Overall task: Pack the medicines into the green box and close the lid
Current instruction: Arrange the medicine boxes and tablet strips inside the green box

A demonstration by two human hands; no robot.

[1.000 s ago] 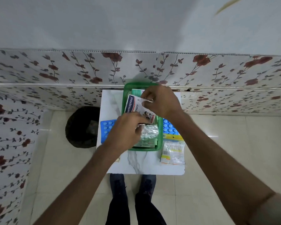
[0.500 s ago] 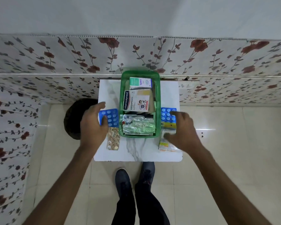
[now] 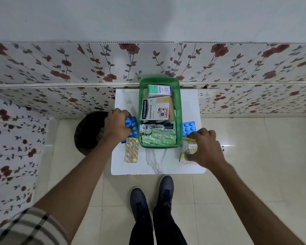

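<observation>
The green box (image 3: 179, 110) stands open on the small white table (image 3: 155, 161), against the wall. Inside lie a white-and-teal carton (image 3: 159, 90), a Hansaplast carton (image 3: 155, 108) and silver-green foil strips (image 3: 158, 137). My left hand (image 3: 116, 125) grips a blue blister pack (image 3: 132, 125) just left of the box. My right hand (image 3: 204, 145) closes on a clear packet with a yellow header (image 3: 188, 149) right of the box. A second blue blister pack (image 3: 189, 128) lies beyond that hand. A gold blister strip (image 3: 131, 152) lies below the left hand. No lid is visible.
A dark round bin (image 3: 88, 133) sits on the floor left of the table. The floral wall panel (image 3: 60, 68) runs right behind the table. My two dark shoes (image 3: 152, 195) stand on the tiled floor at the table's front edge.
Both hands left the box's inside and moved outward. The left hand has closed on the blue blister pack, the right on the clear packet. The Hansaplast carton now lies in the box.
</observation>
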